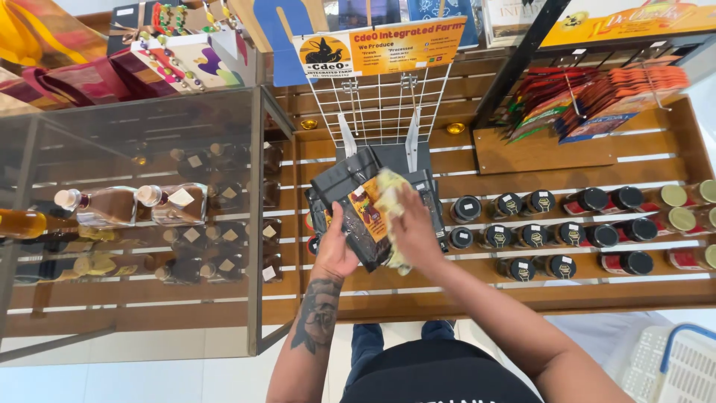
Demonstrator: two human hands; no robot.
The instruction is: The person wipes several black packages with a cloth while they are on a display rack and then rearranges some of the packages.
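Above the slatted wooden shelf (522, 287), a dark pouch (356, 216) is clamped in the left hand (335, 250) and wiped with a yellow cloth (389, 200) gripped by the right hand (415, 227), wiping judged midway, the jars (531, 236) untouched.

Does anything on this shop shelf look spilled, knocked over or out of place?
Nothing looks spilled or broken. The dark-lidded jars stand in tidy rows on the wooden shelf. The only thing off the shelf is a black pouch, held in the left hand while the right hand presses a yellowish cloth on it.
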